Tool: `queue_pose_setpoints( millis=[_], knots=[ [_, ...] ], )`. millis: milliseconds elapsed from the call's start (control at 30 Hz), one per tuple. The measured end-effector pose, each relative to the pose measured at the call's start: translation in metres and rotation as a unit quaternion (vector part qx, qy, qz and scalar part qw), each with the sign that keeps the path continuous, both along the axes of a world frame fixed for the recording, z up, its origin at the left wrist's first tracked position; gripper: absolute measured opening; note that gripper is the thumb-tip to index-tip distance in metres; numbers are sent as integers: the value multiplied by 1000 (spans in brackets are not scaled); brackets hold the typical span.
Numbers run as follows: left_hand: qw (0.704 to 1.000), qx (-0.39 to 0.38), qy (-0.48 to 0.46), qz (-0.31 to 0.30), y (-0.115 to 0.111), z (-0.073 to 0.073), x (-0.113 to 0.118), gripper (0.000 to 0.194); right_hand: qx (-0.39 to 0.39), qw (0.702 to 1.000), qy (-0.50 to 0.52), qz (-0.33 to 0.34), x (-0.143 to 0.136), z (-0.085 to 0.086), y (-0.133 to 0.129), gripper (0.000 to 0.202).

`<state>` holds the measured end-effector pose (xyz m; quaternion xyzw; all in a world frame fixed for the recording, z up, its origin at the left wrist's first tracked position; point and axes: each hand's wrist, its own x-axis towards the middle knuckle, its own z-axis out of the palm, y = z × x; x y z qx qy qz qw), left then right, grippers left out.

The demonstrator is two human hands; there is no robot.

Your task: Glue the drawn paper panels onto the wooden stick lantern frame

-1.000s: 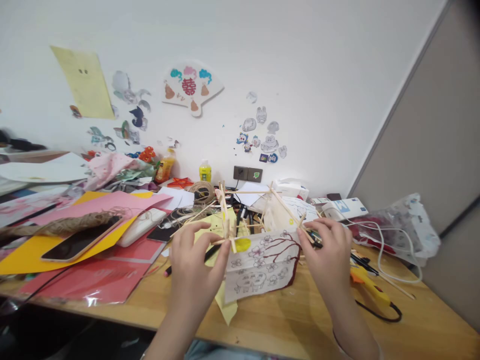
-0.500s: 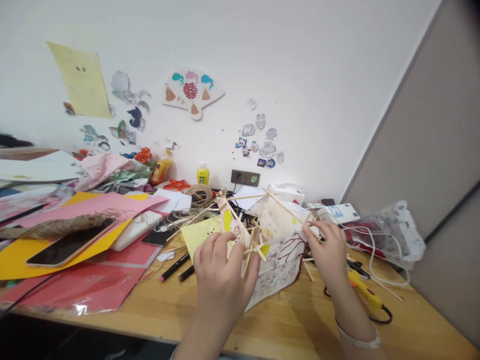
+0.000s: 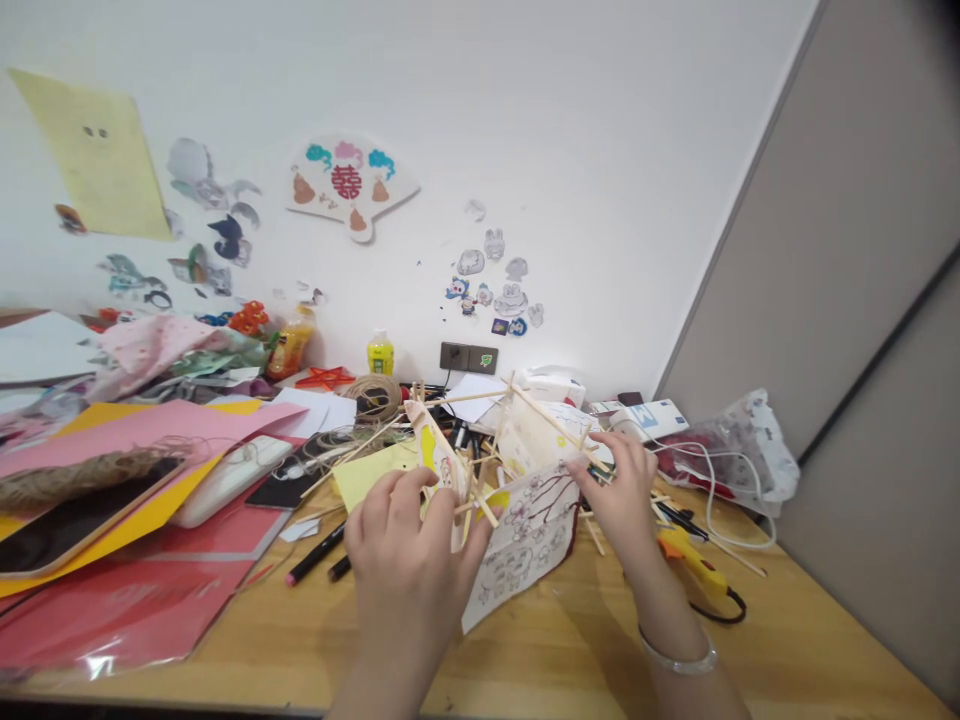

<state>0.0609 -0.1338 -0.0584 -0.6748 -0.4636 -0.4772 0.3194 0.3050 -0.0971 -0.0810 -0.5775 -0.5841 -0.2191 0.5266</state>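
Observation:
A frame of thin wooden sticks with drawn paper panels [image 3: 529, 530] stands over the table's middle. The panel facing me shows dark red branches and outlined flowers; yellow patches show on panels behind it. My left hand [image 3: 416, 540] is closed round the frame's left corner, where several sticks cross. My right hand [image 3: 619, 495] pinches the frame's upper right corner between thumb and fingers. The panel's lower edge hangs between my hands, and the fingertips of my left hand are partly hidden behind the sticks.
Coloured paper [image 3: 150, 580], a phone [image 3: 90, 515] and a white case [image 3: 232, 480] lie at left. Markers [image 3: 315, 555] are near my left hand. A yellow glue gun [image 3: 697, 565], a white cable [image 3: 712, 490] and a plastic bag [image 3: 757, 460] are at right. Behind stands a small bottle [image 3: 380, 353].
The view has turned to the right, so everything appears farther left. Both hands keep hold of the frame, with little change in their grip.

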Motion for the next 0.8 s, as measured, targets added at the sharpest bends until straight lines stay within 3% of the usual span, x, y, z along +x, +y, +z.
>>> queue_pose_setpoints(
  millis=[133, 400, 600, 700, 800],
  knots=[
    [1000, 8, 15, 26, 4, 0, 2, 21, -7, 1000, 6, 6, -5, -2, 4, 49],
    [999, -12, 13, 41, 1, 1, -3, 15, 2, 999, 40, 17, 3, -2, 6, 38],
    [998, 2, 20, 57, 5, 2, 0, 38, 43, 999, 2, 14, -32, 4, -8, 64],
    [998, -3, 14, 69, 4, 3, 1, 32, 41, 999, 7, 17, -41, 6, -7, 72],
    [998, -5, 13, 62, 3, 4, -2, 25, 27, 999, 30, 24, -35, 5, -2, 66]
  ],
)
